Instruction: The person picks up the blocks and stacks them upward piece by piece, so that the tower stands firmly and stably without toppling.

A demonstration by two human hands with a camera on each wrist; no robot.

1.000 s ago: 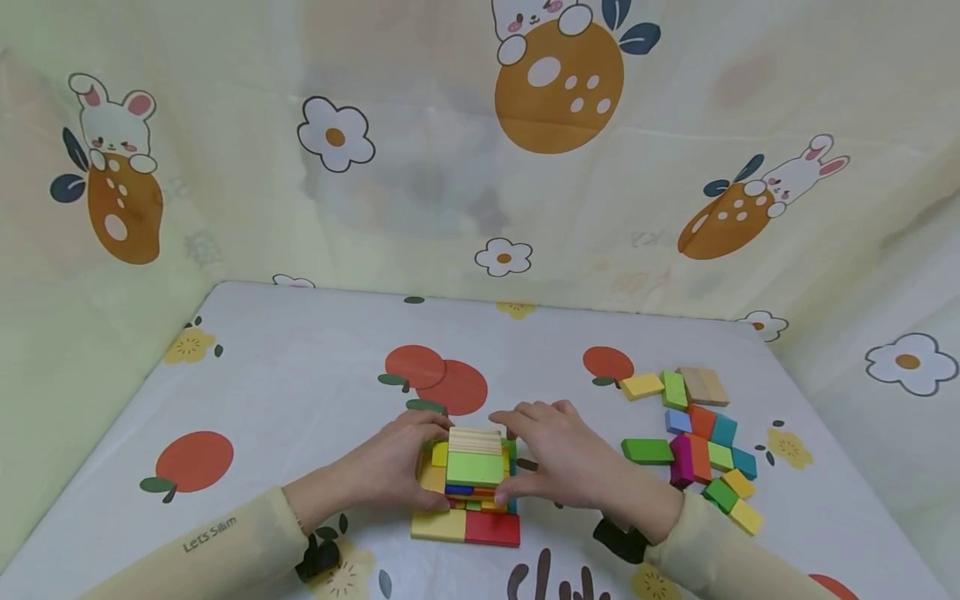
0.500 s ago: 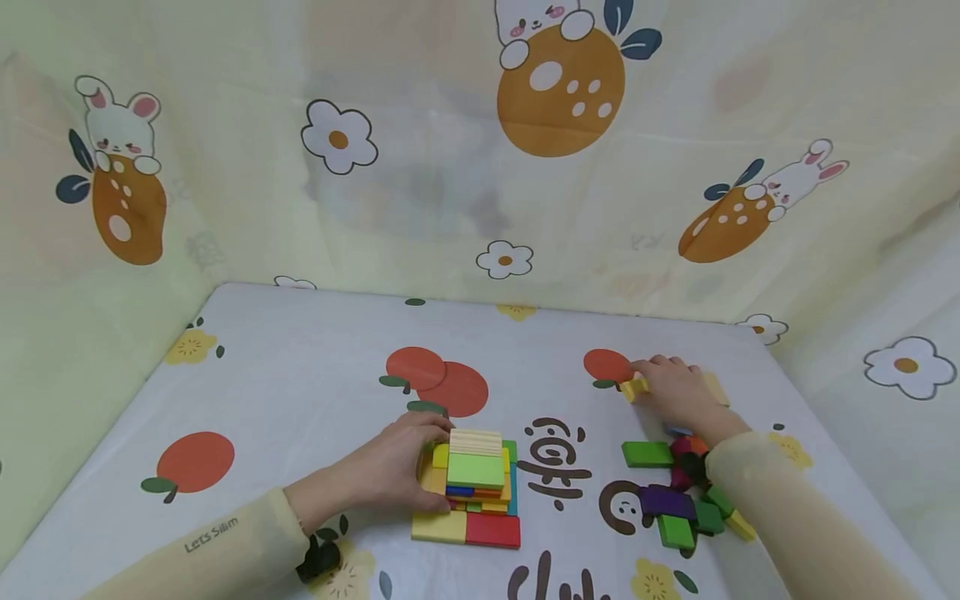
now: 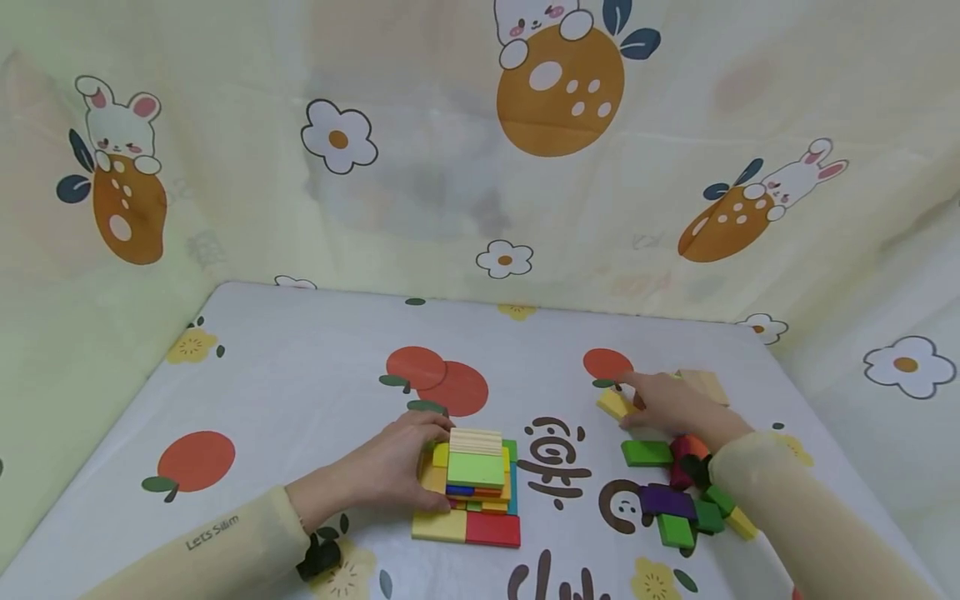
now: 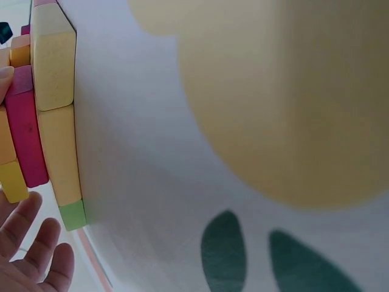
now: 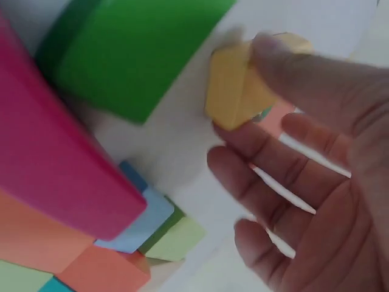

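A stack of coloured wooden blocks (image 3: 476, 471) stands at the middle front of the cloth, with a plain wood-striped piece on top. My left hand (image 3: 401, 462) holds the stack from its left side, thumb at the near face and fingers toward the far end. In the left wrist view the thumb (image 4: 5, 74) touches the blocks; the other fingers are loosely bent beside them. My right hand (image 3: 671, 404) pinches a yellow block (image 5: 234, 91) between thumb and index finger, low over the cloth at the right. In the head view that yellow block (image 3: 617, 405) sticks out leftward.
Loose blocks lie around my right forearm: a green one (image 3: 647, 454), a purple one (image 3: 667, 500), a magenta one (image 5: 67, 140) and several others. A plain wooden block (image 3: 705, 385) lies behind my right hand. A printed curtain (image 3: 420, 217) closes off the back.
My right hand left the stack, reached the loose blocks at the right and took a yellow block, now shifted slightly left and nearer. A purple and a green block are newly in view. My left hand stayed.
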